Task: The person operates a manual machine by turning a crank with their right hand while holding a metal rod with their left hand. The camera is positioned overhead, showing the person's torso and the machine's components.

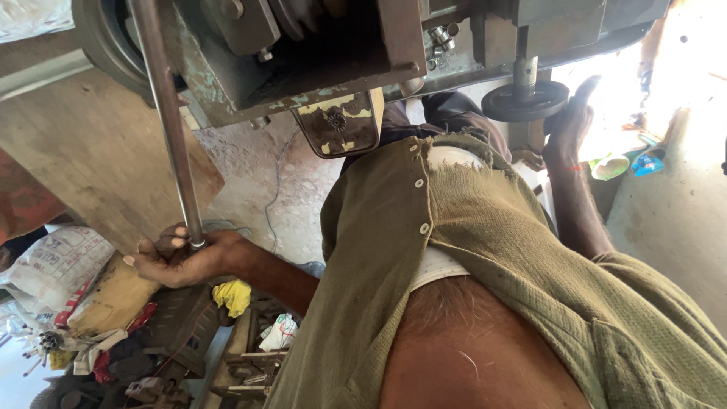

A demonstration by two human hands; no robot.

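Seen from the head camera, tipped steeply down the wearer's own olive button shirt [485, 227], a workshop scene is framed upside down. A long steel lever rod [168, 121] is gripped at its lower end by one hand [178, 257], the fingers curled tightly round it; which of the person's hands this is cannot be told from the inverted view. The other hand [569, 121] is laid open, fingers spread, against a dark round handwheel [525, 98] on a vertical spindle, with nothing enclosed in it. Both controls are mounted on a heavy grey-green machine [303, 60] with chipped paint filling the top of the frame. A rough concrete floor [250, 167] is shown below, with a wooden board [98, 151], printed sacks [57, 261], a yellow rag [233, 295] and scattered metal parts [242, 363] nearby.
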